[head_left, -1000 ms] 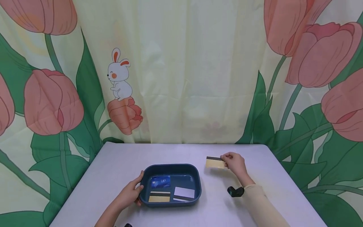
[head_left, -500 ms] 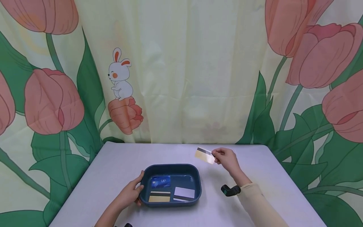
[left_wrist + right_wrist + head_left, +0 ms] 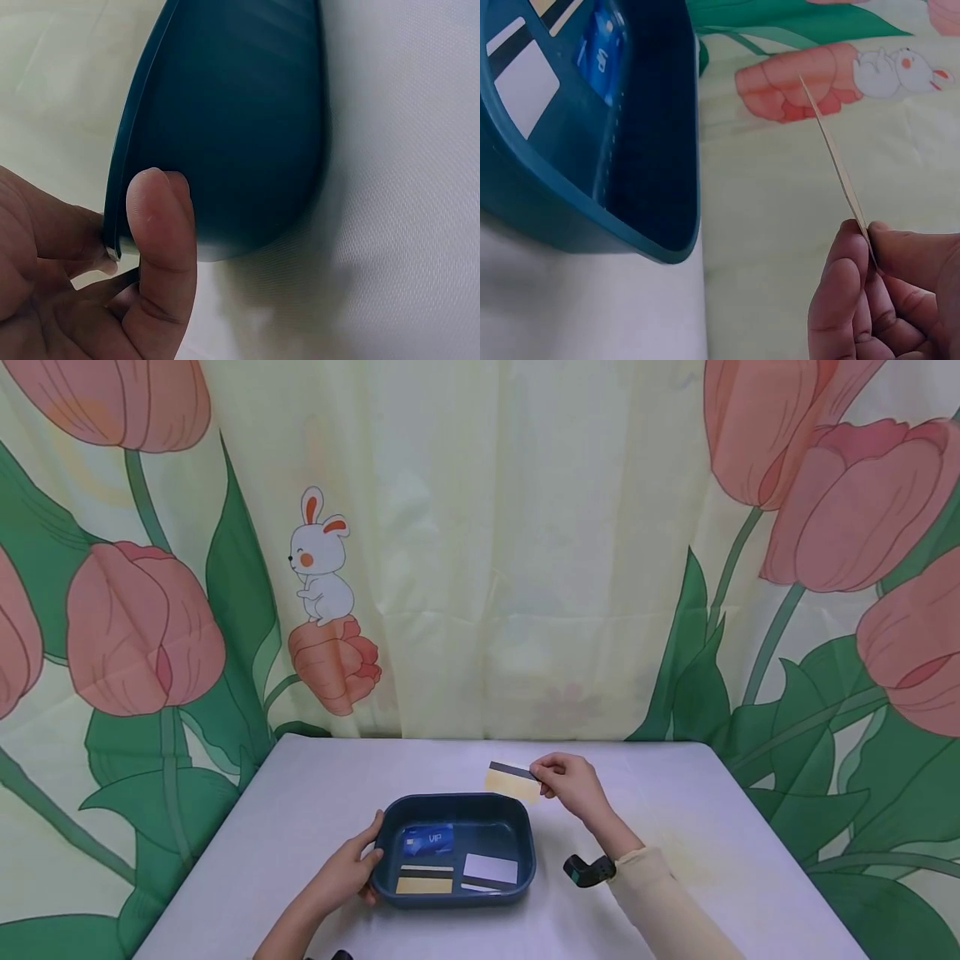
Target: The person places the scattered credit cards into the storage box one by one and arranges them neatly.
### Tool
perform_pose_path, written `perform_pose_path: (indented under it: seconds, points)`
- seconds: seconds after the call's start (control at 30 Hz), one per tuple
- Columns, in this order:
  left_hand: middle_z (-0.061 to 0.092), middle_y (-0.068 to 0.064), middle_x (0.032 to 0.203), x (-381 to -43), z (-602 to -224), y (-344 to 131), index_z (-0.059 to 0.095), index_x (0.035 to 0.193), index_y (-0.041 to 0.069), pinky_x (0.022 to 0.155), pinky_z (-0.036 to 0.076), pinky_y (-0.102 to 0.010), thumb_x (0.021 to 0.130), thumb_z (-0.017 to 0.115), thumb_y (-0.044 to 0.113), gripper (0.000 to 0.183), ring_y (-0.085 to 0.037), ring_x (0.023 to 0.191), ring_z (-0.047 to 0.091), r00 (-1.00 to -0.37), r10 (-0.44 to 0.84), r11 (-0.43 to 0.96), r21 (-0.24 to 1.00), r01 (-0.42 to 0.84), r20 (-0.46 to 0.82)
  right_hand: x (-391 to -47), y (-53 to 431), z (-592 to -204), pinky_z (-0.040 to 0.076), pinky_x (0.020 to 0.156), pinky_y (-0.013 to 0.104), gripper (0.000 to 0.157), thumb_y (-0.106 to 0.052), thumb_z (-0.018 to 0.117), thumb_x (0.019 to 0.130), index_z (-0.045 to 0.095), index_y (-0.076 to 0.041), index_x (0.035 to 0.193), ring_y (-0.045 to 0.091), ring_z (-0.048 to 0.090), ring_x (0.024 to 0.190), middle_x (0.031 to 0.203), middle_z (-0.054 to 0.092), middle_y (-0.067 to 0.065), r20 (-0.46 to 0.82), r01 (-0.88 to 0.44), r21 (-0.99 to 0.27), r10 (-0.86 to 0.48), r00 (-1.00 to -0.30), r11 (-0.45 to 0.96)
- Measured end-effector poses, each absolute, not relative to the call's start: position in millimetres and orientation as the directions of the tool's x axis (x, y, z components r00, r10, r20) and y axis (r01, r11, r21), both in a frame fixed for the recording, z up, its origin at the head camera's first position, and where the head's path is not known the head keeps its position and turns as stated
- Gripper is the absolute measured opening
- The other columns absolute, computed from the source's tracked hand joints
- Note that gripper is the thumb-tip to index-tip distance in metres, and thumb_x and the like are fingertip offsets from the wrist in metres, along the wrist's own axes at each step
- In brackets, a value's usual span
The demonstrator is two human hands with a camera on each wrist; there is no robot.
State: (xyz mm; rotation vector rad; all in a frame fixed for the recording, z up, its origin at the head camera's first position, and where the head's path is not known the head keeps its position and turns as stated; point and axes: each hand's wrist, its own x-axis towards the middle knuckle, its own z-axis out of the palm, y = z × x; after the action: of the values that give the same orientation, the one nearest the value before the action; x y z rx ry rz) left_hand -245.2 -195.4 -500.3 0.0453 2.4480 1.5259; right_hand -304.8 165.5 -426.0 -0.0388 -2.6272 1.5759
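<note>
A dark blue tray [image 3: 454, 900] stands on the table, and my left hand [image 3: 347, 870] grips its left end. In the left wrist view the fingers [image 3: 161, 225] lie against the outer wall. My right hand [image 3: 572, 783] pinches a gold card [image 3: 510, 782] with a dark stripe by its right edge, above the tray's far right rim. The right wrist view shows that card [image 3: 836, 165] edge-on between thumb and fingers. Inside the tray lie a blue VIP card [image 3: 428, 839], a gold striped card [image 3: 423, 883] and a white card [image 3: 491, 867] with a dark stripe.
A white cloth covers the table [image 3: 292, 802]. Behind it hangs a curtain [image 3: 487, 568] printed with tulips and a rabbit. A black wrist device [image 3: 588, 870] sits at the right wrist.
My right hand has carried the gold card leftward, from the right of the tray to above its far right rim. The left hand keeps its grip on the tray, which stays in place.
</note>
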Motion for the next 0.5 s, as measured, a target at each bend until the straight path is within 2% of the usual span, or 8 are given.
perform_pose_path:
  seconds: [0.3, 0.5]
  points:
    - [0.038, -0.036, 0.153, -244.7, -500.8, -195.0, 0.023, 0.165, 0.007, 0.054, 0.059, -0.039, 0.106, 0.050, 0.001, 0.065, -0.024, 0.050, 0.061, -0.966, 0.150, 0.454, 0.883, -0.121, -0.209, -302.9, 149.1, -433.7, 0.064, 0.067, 0.036, 0.010, -0.010, 0.072, 0.097, 0.076, -0.001, 0.099, 0.013, 0.064, 0.061, 0.076, 0.070, 0.005, 0.049, -0.041, -0.888, 0.006, -0.999, 0.457]
    - [0.039, -0.036, 0.153, -245.7, -500.6, -194.8, 0.023, 0.165, 0.008, 0.054, 0.059, -0.039, 0.106, 0.050, 0.001, 0.065, -0.024, 0.050, 0.061, -0.968, 0.147, 0.458, 0.882, -0.114, -0.202, -303.1, 143.6, -434.3, 0.063, 0.063, 0.030, 0.008, -0.009, 0.072, 0.096, 0.076, -0.002, 0.098, 0.014, 0.064, 0.061, 0.079, 0.072, 0.005, 0.038, -0.039, -0.893, -0.011, -0.999, 0.449]
